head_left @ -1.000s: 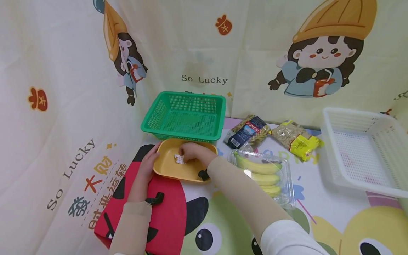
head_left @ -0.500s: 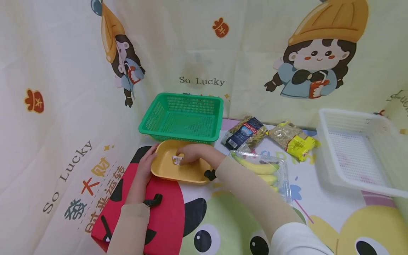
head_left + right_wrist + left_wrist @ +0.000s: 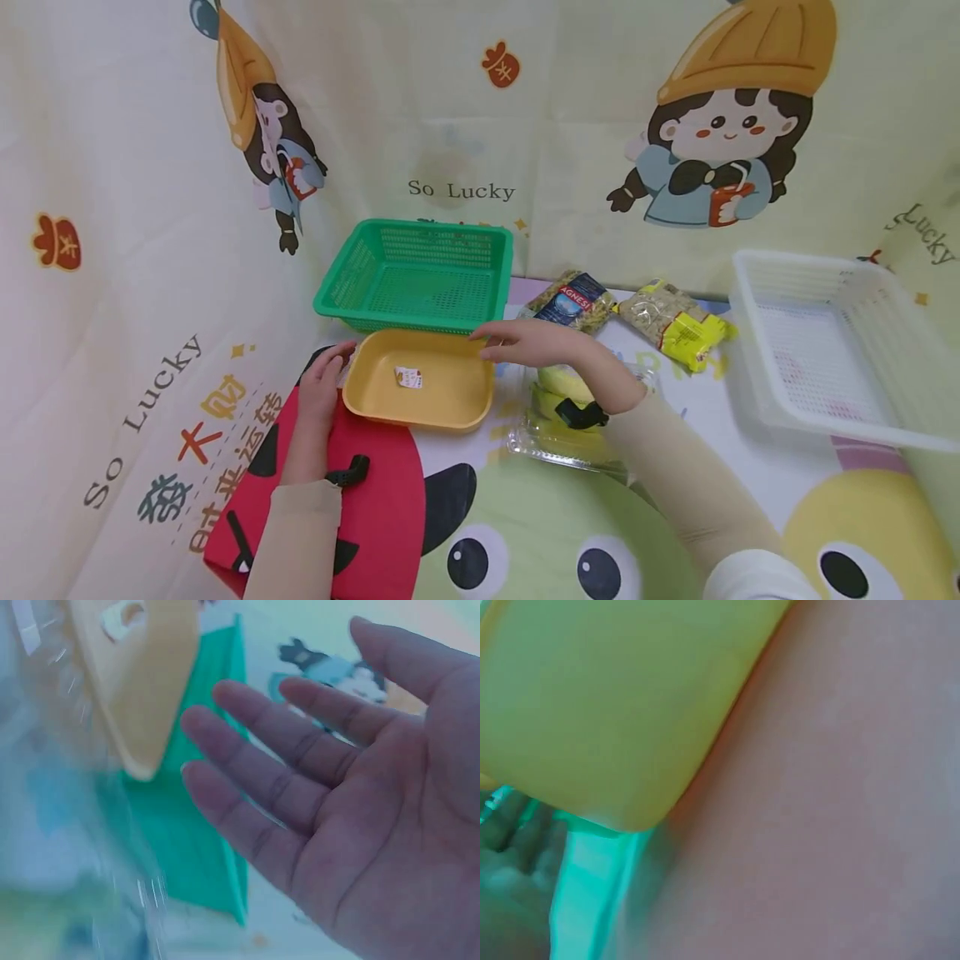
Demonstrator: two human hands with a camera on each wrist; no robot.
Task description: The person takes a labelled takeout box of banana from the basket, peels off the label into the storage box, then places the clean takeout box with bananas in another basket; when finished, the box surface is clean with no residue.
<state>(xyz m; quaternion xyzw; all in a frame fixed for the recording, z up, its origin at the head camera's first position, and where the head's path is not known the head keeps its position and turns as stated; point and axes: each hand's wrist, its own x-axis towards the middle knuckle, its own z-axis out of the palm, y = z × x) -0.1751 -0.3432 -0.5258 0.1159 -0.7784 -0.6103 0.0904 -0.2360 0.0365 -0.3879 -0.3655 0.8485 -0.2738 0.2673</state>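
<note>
2 bare hands flank the yellow tray [image 3: 450, 398], which sits left of centre in the head frame. A small white printed piece [image 3: 408, 377] lies inside it, left of the tray's middle. The left hand [image 3: 318, 387] is at the tray's left side, fingers extended toward the rim; whether they press together I cannot tell. The right hand [image 3: 534, 342] is by the tray's upper right corner, its 4 fingers slightly spread and thumb apart; contact with the rim is unclear. A green basket [image 3: 427, 287] stands just above the tray in the frame. Right of centre, partly behind the right arm, bananas [image 3: 557, 381] fill a transparent box [image 3: 558, 452]. Above lie 2 food bags [image 3: 675, 323]; a white basket [image 3: 825, 371] stands far right.
</note>
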